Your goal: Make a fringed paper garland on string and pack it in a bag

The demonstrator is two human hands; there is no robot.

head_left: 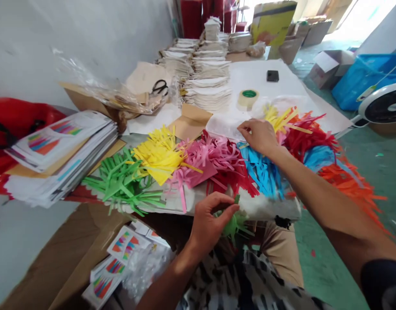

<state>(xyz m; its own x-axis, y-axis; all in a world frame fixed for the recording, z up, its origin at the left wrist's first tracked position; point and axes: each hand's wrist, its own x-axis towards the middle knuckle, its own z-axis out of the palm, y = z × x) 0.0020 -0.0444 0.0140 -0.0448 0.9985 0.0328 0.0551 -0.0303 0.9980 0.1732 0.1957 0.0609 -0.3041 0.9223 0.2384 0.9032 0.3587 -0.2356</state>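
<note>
Piles of fringed paper strips lie in a row across the table: green [125, 183], yellow [159, 153], pink [207, 157], blue [262, 170], red [304, 137] and orange [353, 181]. My left hand [209, 221] is closed in a pinch on a small bunch of green paper strips [235, 224] at the table's near edge, above my lap. My right hand [259, 135] reaches over the blue pile, fingers closed on yellow strips [280, 118] beside a clear plastic bag [227, 125].
A stack of printed cards [59, 155] sits at the left. More cards [120, 254] lie in a cardboard box by my knee. Behind are a tape roll [248, 98], scissors [159, 87], stacks of white packets [207, 73], a black square object [273, 75], and a fan [383, 105] at right.
</note>
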